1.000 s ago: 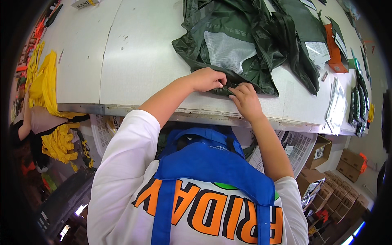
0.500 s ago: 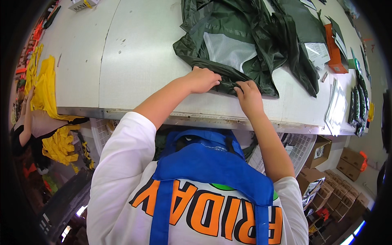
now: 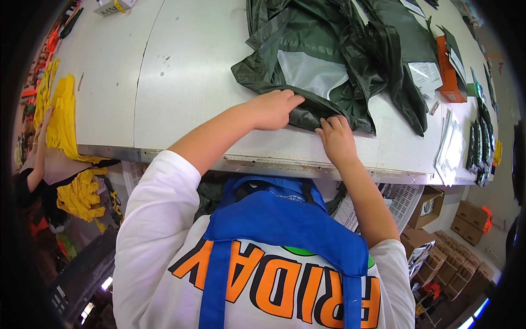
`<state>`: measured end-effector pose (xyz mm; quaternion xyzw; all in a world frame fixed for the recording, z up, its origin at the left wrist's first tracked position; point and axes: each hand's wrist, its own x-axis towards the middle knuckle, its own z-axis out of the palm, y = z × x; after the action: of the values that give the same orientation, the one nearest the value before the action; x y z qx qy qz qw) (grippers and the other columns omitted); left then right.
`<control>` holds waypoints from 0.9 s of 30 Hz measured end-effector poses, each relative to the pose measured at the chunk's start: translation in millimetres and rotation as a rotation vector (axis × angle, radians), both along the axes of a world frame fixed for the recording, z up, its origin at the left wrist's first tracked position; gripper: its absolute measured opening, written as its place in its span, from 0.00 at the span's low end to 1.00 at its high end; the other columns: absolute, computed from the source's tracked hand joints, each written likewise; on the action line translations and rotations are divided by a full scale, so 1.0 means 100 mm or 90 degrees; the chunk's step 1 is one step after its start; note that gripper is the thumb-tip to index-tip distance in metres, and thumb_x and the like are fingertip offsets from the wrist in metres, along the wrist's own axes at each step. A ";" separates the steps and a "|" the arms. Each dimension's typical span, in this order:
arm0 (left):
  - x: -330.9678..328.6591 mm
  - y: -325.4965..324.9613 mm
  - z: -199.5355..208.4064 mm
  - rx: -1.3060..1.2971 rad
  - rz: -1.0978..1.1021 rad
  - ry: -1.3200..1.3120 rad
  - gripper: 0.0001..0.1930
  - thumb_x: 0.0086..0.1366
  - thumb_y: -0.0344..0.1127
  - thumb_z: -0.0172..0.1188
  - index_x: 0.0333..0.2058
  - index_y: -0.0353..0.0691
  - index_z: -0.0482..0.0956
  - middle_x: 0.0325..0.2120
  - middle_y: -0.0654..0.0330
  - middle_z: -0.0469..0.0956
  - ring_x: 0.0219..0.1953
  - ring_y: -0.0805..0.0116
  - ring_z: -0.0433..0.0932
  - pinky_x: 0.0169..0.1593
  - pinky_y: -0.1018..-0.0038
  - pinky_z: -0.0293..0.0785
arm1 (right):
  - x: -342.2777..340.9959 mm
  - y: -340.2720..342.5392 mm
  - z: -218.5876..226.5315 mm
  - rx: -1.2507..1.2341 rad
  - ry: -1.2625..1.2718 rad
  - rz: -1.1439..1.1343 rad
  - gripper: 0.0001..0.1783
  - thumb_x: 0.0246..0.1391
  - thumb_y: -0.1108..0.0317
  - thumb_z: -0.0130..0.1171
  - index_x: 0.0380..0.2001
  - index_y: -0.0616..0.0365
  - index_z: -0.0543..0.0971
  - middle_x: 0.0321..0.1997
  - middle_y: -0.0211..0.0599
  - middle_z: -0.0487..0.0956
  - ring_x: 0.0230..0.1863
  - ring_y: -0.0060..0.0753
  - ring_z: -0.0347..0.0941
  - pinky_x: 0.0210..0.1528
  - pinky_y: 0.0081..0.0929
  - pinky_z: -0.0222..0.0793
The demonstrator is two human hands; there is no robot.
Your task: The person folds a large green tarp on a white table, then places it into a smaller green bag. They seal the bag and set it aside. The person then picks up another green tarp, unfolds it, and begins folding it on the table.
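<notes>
A dark green, shiny rain jacket point(image 3: 312, 44) lies spread on the white table, with a pale mesh lining panel point(image 3: 312, 71) showing in its middle. Its lower edge, nearest me, is folded over. My left hand point(image 3: 274, 109) is closed on that fold, with the thumb side toward the mesh and some fingertips hidden. A little to the right, my right hand point(image 3: 337, 137) pinches the same edge near the table's front, its fingers bent over the cloth.
The table's metal front edge point(image 3: 246, 162) runs between me and the jacket. At right are more dark green cloth point(image 3: 408, 98), an orange box point(image 3: 449, 71) and clear plastic bags point(image 3: 450, 148). Yellow garments point(image 3: 63, 118) hang at left beside another person's arm point(image 3: 39, 148).
My left hand has shifted slightly right and turned over the fold. My right hand has slid a little toward me, and the folded edge has shifted with them.
</notes>
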<state>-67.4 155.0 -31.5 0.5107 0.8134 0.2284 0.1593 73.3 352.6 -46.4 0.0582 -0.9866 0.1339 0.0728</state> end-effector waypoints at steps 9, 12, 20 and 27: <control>0.11 0.10 0.08 -0.062 0.030 0.154 0.12 0.56 0.32 0.57 0.39 0.37 0.78 0.43 0.56 0.73 0.43 0.57 0.73 0.46 0.64 0.71 | -0.08 0.08 0.12 -0.015 -0.063 -0.075 0.10 0.53 0.66 0.58 0.30 0.59 0.69 0.27 0.44 0.74 0.37 0.48 0.69 0.39 0.40 0.68; 0.07 0.12 0.02 -0.127 -0.018 0.211 0.15 0.57 0.37 0.59 0.42 0.38 0.78 0.41 0.58 0.75 0.43 0.59 0.74 0.46 0.64 0.70 | -0.05 0.12 0.19 0.002 -0.109 -0.057 0.10 0.53 0.67 0.58 0.34 0.57 0.70 0.31 0.45 0.75 0.38 0.48 0.70 0.40 0.40 0.69; -0.09 0.12 0.36 -0.172 -0.025 0.073 0.09 0.63 0.41 0.54 0.35 0.43 0.78 0.33 0.58 0.77 0.41 0.58 0.73 0.45 0.64 0.69 | 0.10 0.30 0.47 0.005 -0.057 0.037 0.28 0.49 0.69 0.60 0.55 0.58 0.69 0.47 0.46 0.71 0.49 0.48 0.68 0.48 0.37 0.69; 0.05 0.05 0.08 -0.210 -0.051 0.024 0.12 0.66 0.42 0.51 0.33 0.41 0.78 0.33 0.57 0.76 0.43 0.56 0.72 0.47 0.61 0.69 | 0.21 0.27 0.34 0.005 -0.130 0.040 0.10 0.50 0.66 0.58 0.34 0.58 0.71 0.35 0.37 0.74 0.43 0.41 0.70 0.43 0.34 0.68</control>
<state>-62.3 160.4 -23.1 0.5136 0.8217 0.0755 0.2350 94.8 380.1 -12.2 0.0754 -0.9871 0.1377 -0.0322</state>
